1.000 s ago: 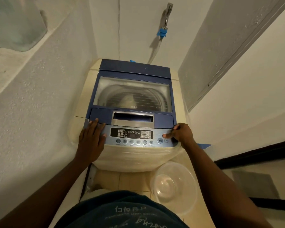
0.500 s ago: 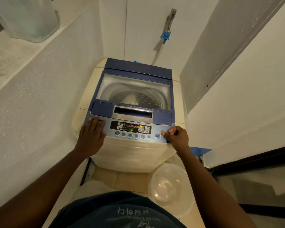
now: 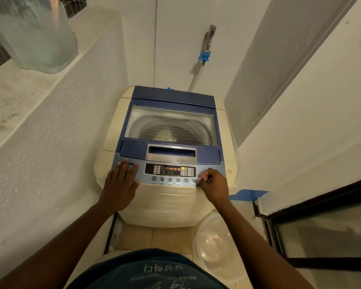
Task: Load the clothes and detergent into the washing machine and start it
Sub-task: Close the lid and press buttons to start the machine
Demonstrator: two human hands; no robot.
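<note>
Since 1 s ago the display point(image 3: 171, 169) has lit up w/ red/orange digits, and my right hand point(image 3: 214, 185) has slid a bit left along the button row; left hand point(image 3: 120, 185) has barely shifted.

Nearest me, at 6 o'clock, dark blue shirt point(image 3: 150, 272) w/ pale print. At approx 5 o'clock, a clear plastic basin point(image 3: 212, 247) sits on the tiled floor just beside the washer's front right corner.

Left hand lies flat, fingers spread, palm down on the left end of the control panel point(image 3: 142, 178), gripping nothing. Right hand is curled into a loose fist, one fingertip touching the rightmost round button point(image 3: 193, 181); it holds nothing.

The washing machine point(image 3: 165, 205) stands at 12 o'clock, cream body, blue top. Its lid point(image 3: 131, 149) is shut. Thru the lid window point(image 3: 146, 122) I see the drum and a pale lump, prob. clothes point(image 3: 164, 134); can't tell more. Detergent not visible to me.

Further on at 12–1 o'clock, wall tap point(image 3: 209, 36) w/ blue fitting point(image 3: 204, 56). At 10 o'clock, a frosted container point(image 3: 35, 38) on the ledge. Blue tape point(image 3: 247, 195) at 3 o'clock, by the dark door frame point(image 3: 311, 203).
</note>
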